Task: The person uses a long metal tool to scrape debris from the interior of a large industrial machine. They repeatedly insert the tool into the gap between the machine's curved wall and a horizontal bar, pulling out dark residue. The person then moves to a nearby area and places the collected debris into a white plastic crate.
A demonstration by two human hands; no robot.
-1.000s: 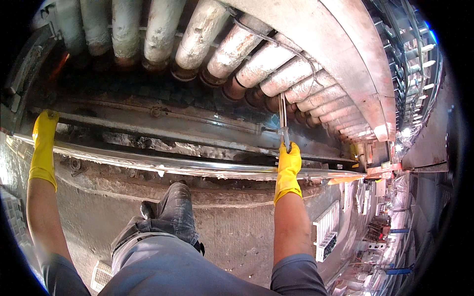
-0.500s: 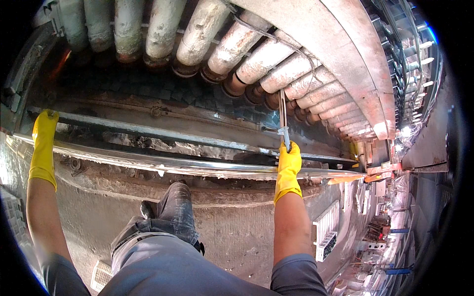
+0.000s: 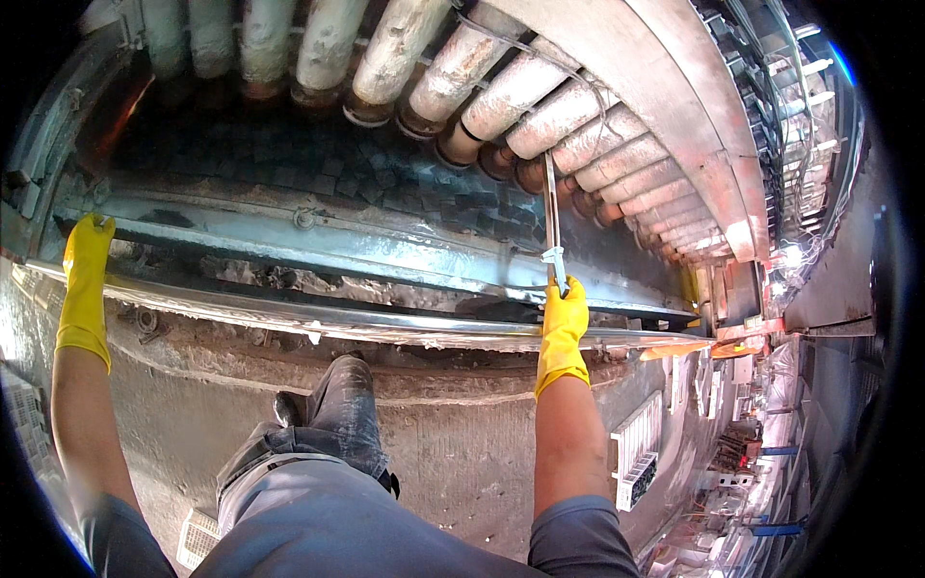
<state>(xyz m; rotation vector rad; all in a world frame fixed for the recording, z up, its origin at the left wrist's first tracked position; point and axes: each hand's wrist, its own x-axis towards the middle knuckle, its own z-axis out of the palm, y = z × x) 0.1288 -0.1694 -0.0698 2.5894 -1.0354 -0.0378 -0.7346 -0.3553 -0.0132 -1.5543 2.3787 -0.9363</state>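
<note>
My right hand [image 3: 564,328], in a yellow rubber glove, is closed around the lower end of a metal sliding caliper [image 3: 551,217]. The caliper's long bar points away from me toward a row of thick pale cylinders [image 3: 390,58]. My left hand [image 3: 89,265], gloved the same way, is at the far left beside the near metal rail [image 3: 289,314]; its fingers are curled, and what they grip is hidden. Beyond the rail runs a long pale, wet-looking metal strip [image 3: 385,246]. Behind it, many dark square blocks [image 3: 376,183] lie under the cylinders.
A broad curved metal beam [image 3: 665,87] arches over the cylinders. Cables and fittings [image 3: 785,106] crowd the upper right. Orange cloth-like material [image 3: 665,352] hangs at the rail's right end. White plastic crates [image 3: 636,453] stand on the floor [image 3: 472,453] near my legs.
The row of cylinders and its beam have shifted slightly up and right in the picture. The strip beyond the rail now looks wider and brighter, and more dark blocks show. Both hands have stayed put.
</note>
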